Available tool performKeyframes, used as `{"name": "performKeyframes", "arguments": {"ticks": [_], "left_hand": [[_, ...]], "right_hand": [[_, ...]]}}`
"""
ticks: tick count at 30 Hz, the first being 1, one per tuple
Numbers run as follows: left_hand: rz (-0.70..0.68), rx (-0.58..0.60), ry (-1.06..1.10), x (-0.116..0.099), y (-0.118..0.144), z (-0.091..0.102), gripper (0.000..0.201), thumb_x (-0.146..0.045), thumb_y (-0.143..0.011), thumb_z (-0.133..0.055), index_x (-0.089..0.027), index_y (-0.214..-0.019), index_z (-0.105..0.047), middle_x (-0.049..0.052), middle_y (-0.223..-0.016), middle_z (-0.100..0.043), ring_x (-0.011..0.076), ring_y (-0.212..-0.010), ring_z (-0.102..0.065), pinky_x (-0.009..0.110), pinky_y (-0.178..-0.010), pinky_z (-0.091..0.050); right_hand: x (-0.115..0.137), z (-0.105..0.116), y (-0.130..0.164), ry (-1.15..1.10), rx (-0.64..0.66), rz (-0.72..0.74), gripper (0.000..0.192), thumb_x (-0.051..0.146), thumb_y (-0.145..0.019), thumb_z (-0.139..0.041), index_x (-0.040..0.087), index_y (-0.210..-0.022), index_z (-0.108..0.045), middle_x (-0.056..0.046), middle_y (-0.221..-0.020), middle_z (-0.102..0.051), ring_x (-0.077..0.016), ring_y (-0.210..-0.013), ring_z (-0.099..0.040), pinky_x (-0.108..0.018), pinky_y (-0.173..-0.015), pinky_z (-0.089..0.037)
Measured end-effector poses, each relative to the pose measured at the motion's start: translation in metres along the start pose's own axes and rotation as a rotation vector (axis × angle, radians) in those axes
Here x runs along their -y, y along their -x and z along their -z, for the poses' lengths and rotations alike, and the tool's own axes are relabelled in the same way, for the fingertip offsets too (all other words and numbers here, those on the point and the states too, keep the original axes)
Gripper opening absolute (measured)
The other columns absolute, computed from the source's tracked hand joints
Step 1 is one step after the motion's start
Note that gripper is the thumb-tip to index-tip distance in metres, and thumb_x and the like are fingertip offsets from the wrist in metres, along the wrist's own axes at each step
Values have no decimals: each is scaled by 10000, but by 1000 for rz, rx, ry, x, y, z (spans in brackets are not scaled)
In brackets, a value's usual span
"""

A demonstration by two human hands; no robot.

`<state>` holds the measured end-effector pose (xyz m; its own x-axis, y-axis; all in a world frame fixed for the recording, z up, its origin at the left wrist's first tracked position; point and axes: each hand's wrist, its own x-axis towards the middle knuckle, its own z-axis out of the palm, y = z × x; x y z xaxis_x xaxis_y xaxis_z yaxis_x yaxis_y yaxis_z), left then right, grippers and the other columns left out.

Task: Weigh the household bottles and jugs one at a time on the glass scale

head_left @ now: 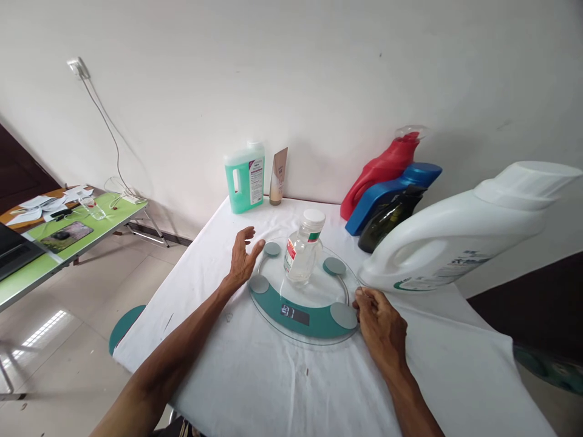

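A round glass bathroom scale (268, 301) with a teal band and a small dark display lies on the white-covered table. On its glass stands a clear bottle (304, 258) with a white cap and a red and green label, upright. My left hand (244, 258) is at the scale's left rim, fingers apart and holding nothing. At the right rim, my right hand (381, 323) has its fingers curled, with thumb and fingertips against the glass edge near a round grey pad.
A large white detergent jug (460, 237) stands right of the scale. Behind it are a dark bottle (389, 215), a blue bottle (387, 194) and a red bottle (380, 173). A green liquid jug (243, 179) and a tan tube (277, 179) stand by the wall.
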<state>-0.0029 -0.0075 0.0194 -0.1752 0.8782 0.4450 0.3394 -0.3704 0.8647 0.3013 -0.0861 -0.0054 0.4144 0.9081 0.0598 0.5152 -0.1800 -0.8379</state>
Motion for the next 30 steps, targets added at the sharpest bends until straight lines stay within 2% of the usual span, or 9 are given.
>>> {"name": "performKeyframes", "arguments": {"ticks": [4, 8, 10, 12, 15, 21, 23, 26, 30], "left_hand": [[-161, 120, 88, -35, 9, -9, 769, -699, -915, -730, -221, -1480, -523, 184, -1455, -652, 335, -1328, -651, 526, -1123, -522], [-133, 293, 72, -53, 15, -31, 977, -617, -731, -939, -230, -1514, -501, 185, -1509, -618, 366, -1344, -637, 535, -1133, -520], [-81, 346, 14, -55, 14, -43, 967, -579, -669, -982, -230, -1459, -545, 157, -1419, -668, 355, -1250, -673, 516, -1067, -549], [-29, 353, -56, -54, 11, -51, 831, -551, -669, -979, -229, -1341, -610, 98, -1228, -727, 315, -1097, -703, 464, -960, -566], [20, 317, -140, -53, 7, -58, 682, -512, -651, -982, -219, -1172, -653, 23, -989, -711, 249, -894, -677, 388, -824, -534], [60, 282, -64, -61, -1, -55, 607, -465, -633, -993, -220, -1085, -670, -5, -911, -710, 206, -822, -641, 340, -753, -495], [44, 243, -9, -63, -15, -49, 577, -468, -647, -991, -218, -1058, -672, -3, -911, -720, 202, -831, -649, 336, -766, -506], [0, 138, 20, -60, -55, -40, 571, -466, -664, -987, -214, -1064, -666, 8, -937, -723, 195, -850, -660, 326, -779, -516], [-3, -10, -69, -37, -118, -38, 543, -403, -657, -986, -215, -1029, -638, -3, -910, -696, 183, -825, -640, 310, -751, -497]], "right_hand": [[0, 1, -1, 5, 4, -10, 500, 709, -792, -459, 265, -930, -643, -121, -804, -786, -337, -777, -724, -448, -835, -507], [-1, 2, 0, 5, 20, -1, 500, 719, -804, -447, 272, -915, -642, -112, -801, -783, -329, -776, -722, -432, -814, -501], [-2, 3, 0, 4, 22, -5, 509, 731, -800, -444, 275, -914, -640, -108, -799, -781, -331, -781, -724, -427, -801, -503], [-3, 3, -1, 10, 22, -22, 522, 746, -789, -437, 280, -912, -639, -107, -801, -781, -333, -781, -726, -425, -789, -509], [-5, 3, -2, 28, 17, -38, 544, 759, -779, -423, 282, -922, -643, -109, -821, -787, -337, -800, -730, -425, -791, -520], [-7, 7, -4, 56, 42, -69, 601, 790, -778, -410, 277, -954, -669, -122, -888, -813, -353, -844, -743, -444, -829, -535], [-8, 8, -3, 63, 56, -93, 629, 814, -790, -410, 278, -976, -683, -117, -907, -821, -356, -855, -749, -445, -822, -539], [-11, 9, -5, 50, 61, -120, 648, 835, -786, -429, 281, -990, -695, -117, -923, -828, -363, -906, -765, -434, -818, -550], [-24, 9, -14, 27, 73, -163, 649, 844, -774, -470, 282, -1000, -702, -125, -982, -842, -371, -986, -778, -426, -847, -567]]}}
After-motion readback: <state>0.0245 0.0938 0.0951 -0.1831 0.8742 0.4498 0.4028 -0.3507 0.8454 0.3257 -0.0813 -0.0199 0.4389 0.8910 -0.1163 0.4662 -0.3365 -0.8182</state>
